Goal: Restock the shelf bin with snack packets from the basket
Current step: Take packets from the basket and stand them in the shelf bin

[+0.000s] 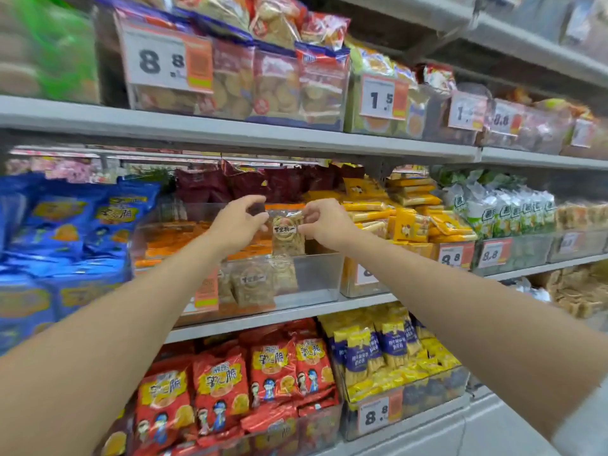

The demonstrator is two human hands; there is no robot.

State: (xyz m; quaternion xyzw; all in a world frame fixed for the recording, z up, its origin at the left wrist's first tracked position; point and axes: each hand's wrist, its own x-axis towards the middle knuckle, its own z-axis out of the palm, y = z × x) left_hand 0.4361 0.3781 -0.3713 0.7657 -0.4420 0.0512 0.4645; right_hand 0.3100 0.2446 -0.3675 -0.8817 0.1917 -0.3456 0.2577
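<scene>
Centrally, a clear snack packet with a round label is held upright above the open top of the transparent shelf bin, near the bin's middle. The right hand pinches the packet's upper right edge between thumb and fingertips. The left hand has its fingers curled at the packet's left edge; whether it actually grips the packet cannot be told. Both forearms reach in from below, the left one crossing the bin's front left corner and partly hiding an orange label on the bin's front wall.

Inside the bin, like packets stand against the front wall on the left, while orange packets fill the compartment behind. The bin sits on the middle shelf. Blue packets crowd the shelf just to its left; stacked yellow packets press close on its right, above a price tag reading 8.8. Dark red packets hang behind the hands. Below, red packets and yellow-and-purple packets fill the lower shelf. Above, biscuit bags line the upper shelf.
</scene>
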